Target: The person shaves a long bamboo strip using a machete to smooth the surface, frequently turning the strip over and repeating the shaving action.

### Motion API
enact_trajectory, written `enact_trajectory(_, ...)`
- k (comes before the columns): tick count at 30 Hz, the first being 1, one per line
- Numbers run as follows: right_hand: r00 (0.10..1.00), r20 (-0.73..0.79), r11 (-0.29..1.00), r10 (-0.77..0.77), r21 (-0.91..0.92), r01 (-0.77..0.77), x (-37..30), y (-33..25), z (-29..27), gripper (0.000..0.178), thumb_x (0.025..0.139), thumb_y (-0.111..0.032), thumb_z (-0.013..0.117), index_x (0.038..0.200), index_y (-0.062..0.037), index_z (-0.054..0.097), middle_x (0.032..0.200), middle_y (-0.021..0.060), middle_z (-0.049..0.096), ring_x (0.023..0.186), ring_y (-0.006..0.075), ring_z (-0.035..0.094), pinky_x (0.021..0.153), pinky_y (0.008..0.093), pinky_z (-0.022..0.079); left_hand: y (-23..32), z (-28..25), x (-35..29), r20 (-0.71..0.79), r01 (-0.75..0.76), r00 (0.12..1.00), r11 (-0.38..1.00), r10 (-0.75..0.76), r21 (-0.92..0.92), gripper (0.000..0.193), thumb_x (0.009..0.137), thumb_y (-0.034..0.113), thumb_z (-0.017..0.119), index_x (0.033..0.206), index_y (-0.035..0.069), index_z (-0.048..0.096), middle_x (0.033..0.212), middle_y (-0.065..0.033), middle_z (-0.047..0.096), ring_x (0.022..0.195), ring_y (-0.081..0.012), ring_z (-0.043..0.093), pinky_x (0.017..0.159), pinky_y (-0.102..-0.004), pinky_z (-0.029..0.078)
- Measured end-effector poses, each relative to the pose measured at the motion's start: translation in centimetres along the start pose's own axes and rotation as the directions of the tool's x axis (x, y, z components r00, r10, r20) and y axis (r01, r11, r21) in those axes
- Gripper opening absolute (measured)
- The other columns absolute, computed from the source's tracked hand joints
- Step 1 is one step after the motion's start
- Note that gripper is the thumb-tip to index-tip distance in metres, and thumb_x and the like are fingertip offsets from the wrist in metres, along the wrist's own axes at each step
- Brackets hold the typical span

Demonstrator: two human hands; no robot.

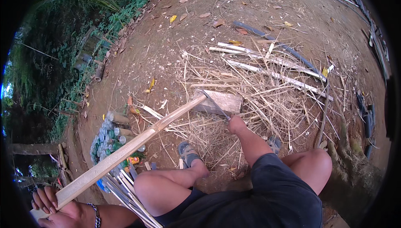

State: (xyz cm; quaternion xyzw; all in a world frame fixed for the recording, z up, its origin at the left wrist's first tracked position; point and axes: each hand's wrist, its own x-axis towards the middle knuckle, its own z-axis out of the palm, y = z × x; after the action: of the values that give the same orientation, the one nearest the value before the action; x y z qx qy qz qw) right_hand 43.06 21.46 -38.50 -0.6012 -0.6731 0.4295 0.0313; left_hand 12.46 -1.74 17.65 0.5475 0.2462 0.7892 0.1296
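A long, pale split-bamboo strip (125, 149) slants from the lower left up to the middle. My left hand (58, 211), a chain bracelet at its wrist, has its fingers wrapped around the strip's lower end. The far end rests on or just above a squared wooden block (230, 101) on the ground. My right hand (237, 125) is closed around the handle of a knife (215, 104); its hilt is mostly hidden by the fist. The narrow dark blade crosses over the block, its tip beside the strip's far end. Whether blade and strip touch, I cannot tell.
Shavings and thin strips (267, 102) litter the dirt around the block. A grey pipe (288, 50) lies beyond. Several glass bottles (109, 138) stand left of my sandalled feet, near a bundle of strips (129, 192). Tree roots (348, 153) rise at right.
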Motion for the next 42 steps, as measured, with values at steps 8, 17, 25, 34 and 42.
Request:
enact_trajectory(8,0.921,0.390,0.418,0.001,0.836,-0.355,-2.4,-2.4,1.5,0.014,0.081,-0.005,0.065,0.078,-0.0082,0.052,0.062,0.0015,0.049,0.051,0.0136,0.048,0.046,0.0316,0.043,-0.7,1.1,-0.4,0.099,-0.017,0.995,0.999,0.022,-0.050,0.045,0.092,0.048,0.051,0.093,0.004,0.043,0.068,-0.0004,0.038,0.055,-0.0102,0.035,0.054,-0.0236,0.031)
enact_trajectory(17,0.997,0.016,0.665,0.069,0.744,-0.058,-8.4,-5.5,1.0,0.017,0.079,-0.013,0.067,0.086,-0.0023,0.055,0.070,0.0112,0.059,0.061,0.0231,0.059,0.059,0.0387,0.050,-0.1,5.0,-4.2,0.149,-0.105,0.982,0.989,0.120,-0.107,0.037,0.091,0.042,0.066,0.098,0.010,0.050,0.070,0.0044,0.037,0.053,-0.0047,0.034,0.052,-0.0208,0.030)
enact_trajectory(25,0.939,-0.184,0.852,-0.289,0.398,0.340,-21.4,-16.6,-7.4,0.024,0.082,-0.017,0.062,0.097,-0.0007,0.053,0.088,0.0205,0.065,0.081,0.0387,0.064,0.073,0.0460,0.050,1.2,7.3,-7.9,-0.006,-0.127,0.992,0.992,0.127,-0.001,0.046,0.095,0.057,0.050,0.087,0.011,0.053,0.068,0.0020,0.035,0.056,-0.0093,0.033,0.052,-0.0236,0.031)
enact_trajectory(34,0.786,-0.149,0.732,-0.599,0.296,0.614,-31.7,-22.4,-6.7,0.018,0.080,-0.013,0.059,0.092,-0.0028,0.051,0.079,0.0197,0.064,0.078,0.0389,0.064,0.071,0.0496,0.050,2.0,10.1,-11.8,-0.333,-0.177,0.911,0.959,0.244,0.220,0.051,0.098,0.060,0.041,0.084,0.012,0.048,0.067,0.0020,0.039,0.053,-0.0076,0.035,0.047,-0.0221,0.029)
enact_trajectory(42,0.912,-0.138,0.878,-0.385,0.249,0.408,-23.9,-18.3,-5.4,0.020,0.082,-0.015,0.058,0.099,-0.0047,0.055,0.085,0.0215,0.066,0.080,0.0406,0.066,0.072,0.0517,0.051,1.8,8.8,-11.7,-0.360,-0.191,0.893,0.951,0.271,0.241,0.048,0.097,0.059,0.044,0.083,0.013,0.044,0.067,0.0025,0.036,0.052,-0.0072,0.032,0.047,-0.0219,0.027)
